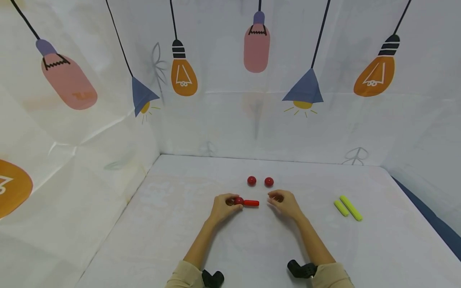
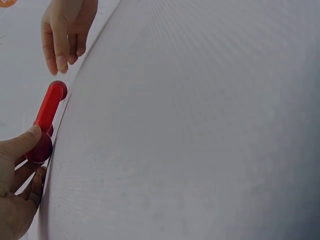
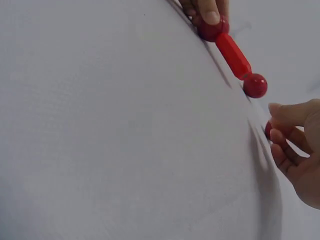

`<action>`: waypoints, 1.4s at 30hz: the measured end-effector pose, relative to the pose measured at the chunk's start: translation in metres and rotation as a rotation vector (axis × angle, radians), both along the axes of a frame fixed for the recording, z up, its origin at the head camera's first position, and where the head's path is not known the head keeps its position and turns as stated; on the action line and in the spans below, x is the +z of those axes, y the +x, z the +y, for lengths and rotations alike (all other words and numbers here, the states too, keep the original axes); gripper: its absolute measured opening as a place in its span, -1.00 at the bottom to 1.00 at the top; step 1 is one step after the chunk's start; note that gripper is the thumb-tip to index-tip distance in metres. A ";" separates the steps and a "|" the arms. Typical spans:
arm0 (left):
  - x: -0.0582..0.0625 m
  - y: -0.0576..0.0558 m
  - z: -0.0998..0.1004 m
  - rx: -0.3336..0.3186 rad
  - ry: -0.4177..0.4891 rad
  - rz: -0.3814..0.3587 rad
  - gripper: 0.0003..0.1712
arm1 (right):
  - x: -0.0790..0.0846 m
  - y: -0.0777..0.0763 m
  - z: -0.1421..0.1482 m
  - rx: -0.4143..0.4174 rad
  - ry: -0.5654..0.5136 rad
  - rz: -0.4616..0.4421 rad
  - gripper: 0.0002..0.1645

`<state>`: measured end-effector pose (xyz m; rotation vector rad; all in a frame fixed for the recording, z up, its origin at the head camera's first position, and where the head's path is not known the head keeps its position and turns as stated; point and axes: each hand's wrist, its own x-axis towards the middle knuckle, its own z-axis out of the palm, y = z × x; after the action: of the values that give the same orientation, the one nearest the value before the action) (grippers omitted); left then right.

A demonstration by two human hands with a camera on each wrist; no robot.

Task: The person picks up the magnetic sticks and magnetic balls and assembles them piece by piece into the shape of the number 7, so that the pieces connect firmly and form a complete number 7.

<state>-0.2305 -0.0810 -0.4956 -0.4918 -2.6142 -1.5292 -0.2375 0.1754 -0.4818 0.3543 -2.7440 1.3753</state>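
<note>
My left hand (image 1: 222,206) pinches a dark red ball (image 1: 239,201) between thumb and fingers. From that ball a bright red rod (image 1: 251,203) points right, toward the other hand. In the left wrist view the thumb presses the ball (image 2: 41,149) where the rod (image 2: 48,106) meets it. My right hand (image 1: 284,203) hovers just past the rod's free end, fingers loosely bent with nothing between them. Two more red balls lie beyond the hands, a left one (image 1: 251,181) and a right one (image 1: 269,182). In the right wrist view, my right fingertips partly hide one ball (image 3: 268,130).
Two yellow-green rods, one short (image 1: 341,208) and one longer (image 1: 351,208), lie side by side on the white table (image 1: 266,256) at the right. White sheeting (image 1: 223,124) printed with lamps stands along the back and sides.
</note>
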 end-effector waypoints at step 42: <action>-0.002 -0.001 -0.001 -0.013 0.010 0.014 -0.59 | -0.001 -0.053 0.011 -0.109 -0.059 -0.033 -0.31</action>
<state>-0.2315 -0.0817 -0.4972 -0.5182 -2.5970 -1.5355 -0.2901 0.1862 -0.4831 0.1779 -2.6963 1.4434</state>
